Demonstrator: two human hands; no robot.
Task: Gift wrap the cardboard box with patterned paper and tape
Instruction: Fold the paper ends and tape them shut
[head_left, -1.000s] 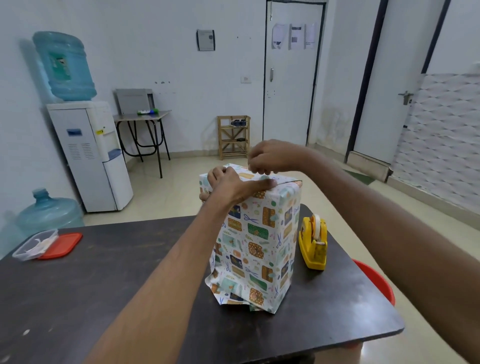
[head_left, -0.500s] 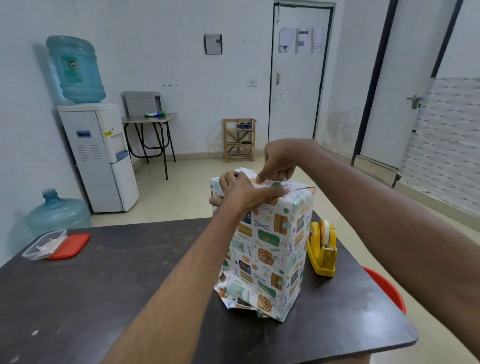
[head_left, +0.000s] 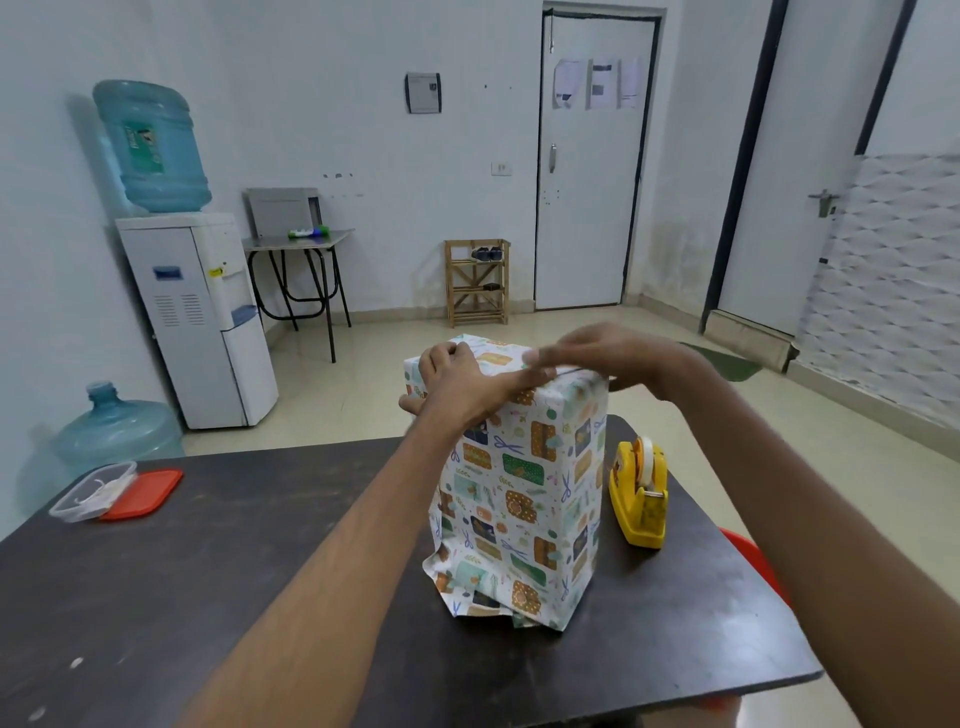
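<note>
Our left hand (head_left: 460, 387) grips the top of the cardboard box (head_left: 571, 467), fingers (head_left: 441, 357) curled over it; our right hand (head_left: 618, 358), blurred, lays straight fingers on its top edge. The box stands upright beneath them on the table (head_left: 260, 571). Its patterned paper (head_left: 514, 483) looks thin and slippery; we would hold at stiff corners. One box, one tape dispenser (head_left: 640, 493) below-right.

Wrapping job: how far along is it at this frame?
Done: patterned paper covers every visible side. In hand: the left hand holds the top fold down while the right hand, blurred, lies flat over it. Left: the bottom flaps hang loose and untucked; the tape dispenser stands alongside.
</note>
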